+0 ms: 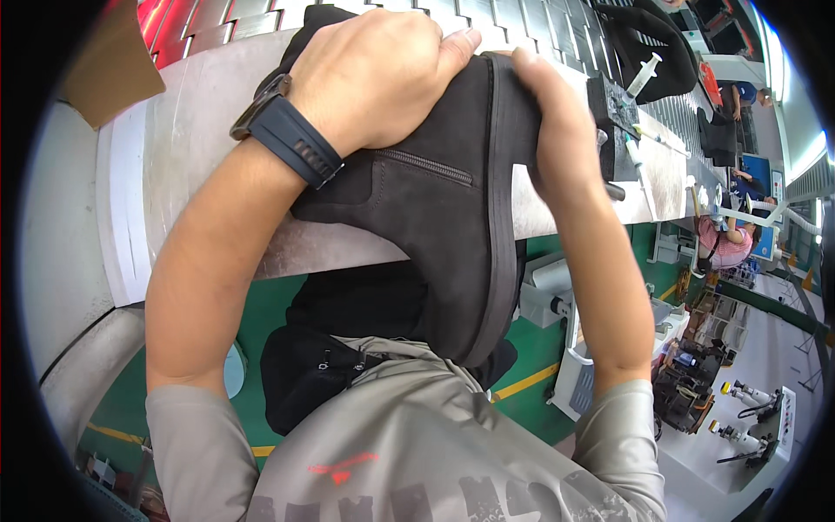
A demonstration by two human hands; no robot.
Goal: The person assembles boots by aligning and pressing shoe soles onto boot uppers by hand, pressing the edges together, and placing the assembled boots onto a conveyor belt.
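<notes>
A dark grey-brown boot (pixel 426 204) lies on its side over the near edge of the workbench (pixel 339 248). Its sole faces right, its toe points down toward me, and a side zipper shows on the upper. My left hand (pixel 378 74), with a watch on the wrist, is wrapped over the boot above the zipper; its thumb reaches toward the heel and its other fingers are mostly hidden. Around the heel, at the sole's far end, my right hand (pixel 561 130) grips with its thumb on the edge, slightly blurred.
Beyond the bench runs a slatted metal conveyor (pixel 513 22) carrying another black boot (pixel 648 43). Right of my hand are a syringe (pixel 644 74) and a dark block (pixel 613 104). A cardboard piece (pixel 113 65) is at far left. Other people work at the far right.
</notes>
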